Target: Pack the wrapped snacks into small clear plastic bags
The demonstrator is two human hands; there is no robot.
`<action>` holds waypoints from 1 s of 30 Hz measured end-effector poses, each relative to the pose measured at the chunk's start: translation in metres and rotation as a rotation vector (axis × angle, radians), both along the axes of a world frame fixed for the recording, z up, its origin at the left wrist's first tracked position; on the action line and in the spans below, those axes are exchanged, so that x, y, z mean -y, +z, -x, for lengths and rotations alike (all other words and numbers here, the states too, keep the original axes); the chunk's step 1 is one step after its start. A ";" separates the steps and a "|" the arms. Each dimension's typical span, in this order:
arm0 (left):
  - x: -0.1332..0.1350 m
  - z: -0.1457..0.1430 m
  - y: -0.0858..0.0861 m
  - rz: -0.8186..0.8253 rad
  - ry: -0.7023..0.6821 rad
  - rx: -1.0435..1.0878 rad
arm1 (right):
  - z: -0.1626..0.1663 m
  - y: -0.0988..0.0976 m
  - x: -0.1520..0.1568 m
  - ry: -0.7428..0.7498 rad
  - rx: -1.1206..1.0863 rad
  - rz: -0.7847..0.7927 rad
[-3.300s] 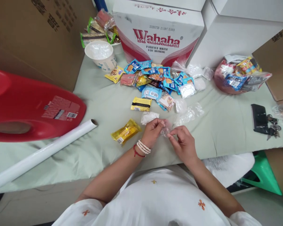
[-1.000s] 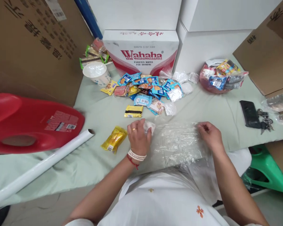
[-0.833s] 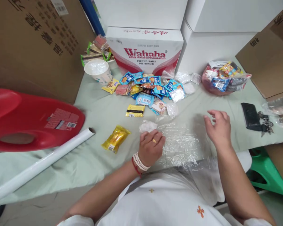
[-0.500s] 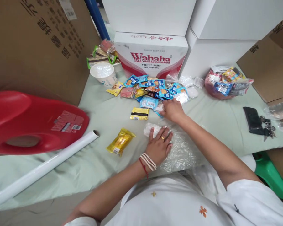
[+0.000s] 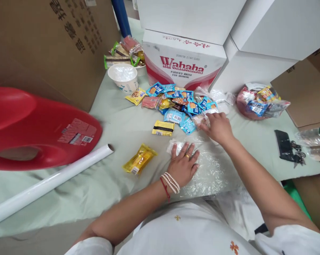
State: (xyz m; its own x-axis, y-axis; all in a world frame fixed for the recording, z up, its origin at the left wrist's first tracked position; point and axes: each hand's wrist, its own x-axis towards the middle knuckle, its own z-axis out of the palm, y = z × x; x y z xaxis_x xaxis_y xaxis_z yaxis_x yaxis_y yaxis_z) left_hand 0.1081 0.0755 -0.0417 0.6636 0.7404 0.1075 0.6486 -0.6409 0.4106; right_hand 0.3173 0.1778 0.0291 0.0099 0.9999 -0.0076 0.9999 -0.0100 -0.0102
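My left hand (image 5: 184,164) lies flat with fingers spread, pressing on a sheet of clear plastic film (image 5: 210,170). A bunched white, translucent bit (image 5: 175,146) of it shows beyond the fingers. At the right front of the snack pile, my right hand (image 5: 218,128) pinches a small clear-and-whitish snack packet (image 5: 201,120). Its fingertips are partly hidden. Next to that packet are blue snack packets (image 5: 188,125), one with a barcode (image 5: 174,116). Closer to me lie a yellow packet with a black stripe (image 5: 163,128) and a golden-yellow wrapped snack (image 5: 140,159).
Behind the pile stands a Wahaha carton (image 5: 185,60) below white boxes (image 5: 186,17). Paper bowl (image 5: 122,79) is at left, filled pink bowl (image 5: 255,102) at right. A red jug (image 5: 43,106) and white tube (image 5: 59,180) lie left; black pouch (image 5: 281,144) with keys right.
My right hand has moved right with the small packet, baring a blue packet beside it. My left hand stays flat on the film. The view has shifted slightly.
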 end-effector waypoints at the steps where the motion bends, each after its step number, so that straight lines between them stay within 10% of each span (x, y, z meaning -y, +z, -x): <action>1: 0.000 0.000 0.000 0.003 0.001 0.005 | 0.008 -0.008 -0.008 -0.042 0.039 0.055; 7: -0.006 0.003 -0.002 0.002 0.009 0.005 | -0.005 0.002 -0.016 -0.017 0.019 -0.017; 14: -0.011 0.007 -0.002 0.012 0.017 0.027 | -0.040 0.063 0.068 0.507 -0.407 0.067; 19: -0.015 0.010 -0.006 0.009 0.039 0.017 | -0.018 0.016 0.119 0.583 -0.384 0.264; 26: -0.007 0.016 0.020 -0.150 0.120 0.088 | -0.033 -0.025 0.182 0.395 -0.476 -0.006; 30: 0.002 0.042 0.034 -0.090 -0.331 0.215 | -0.064 -0.025 0.233 0.305 -0.555 0.025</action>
State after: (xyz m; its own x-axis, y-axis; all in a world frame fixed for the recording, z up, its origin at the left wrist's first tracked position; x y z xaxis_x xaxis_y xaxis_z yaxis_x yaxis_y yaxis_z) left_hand 0.0665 0.0732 -0.0073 0.8197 0.4721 0.3242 0.3069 -0.8400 0.4474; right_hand 0.3810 -0.0555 0.0044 -0.2874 0.9567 0.0465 0.8039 0.2673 -0.5313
